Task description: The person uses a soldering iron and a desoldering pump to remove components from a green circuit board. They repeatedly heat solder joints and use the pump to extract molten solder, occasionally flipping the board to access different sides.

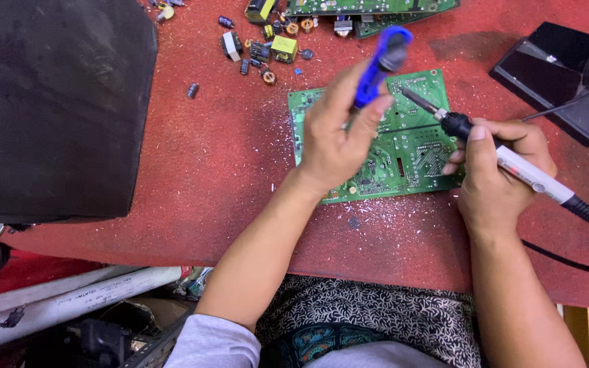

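A green circuit board (414, 146) lies solder side up on the red mat. My left hand (339, 133) hovers over its left half, holding a blue desoldering pump (380, 65) that points up and to the right. My right hand (502, 174) grips a white and black soldering iron (485, 143) like a pen. The iron's metal tip rests on the upper middle of the board, just right of the pump. A black cable runs from the iron off to the right.
Loose components (267, 48) and more green boards (369, 10) lie at the far edge. A black stand (560, 75) sits at the right, a large black block (52, 102) at the left. White tubes (69, 293) lie below the table edge.
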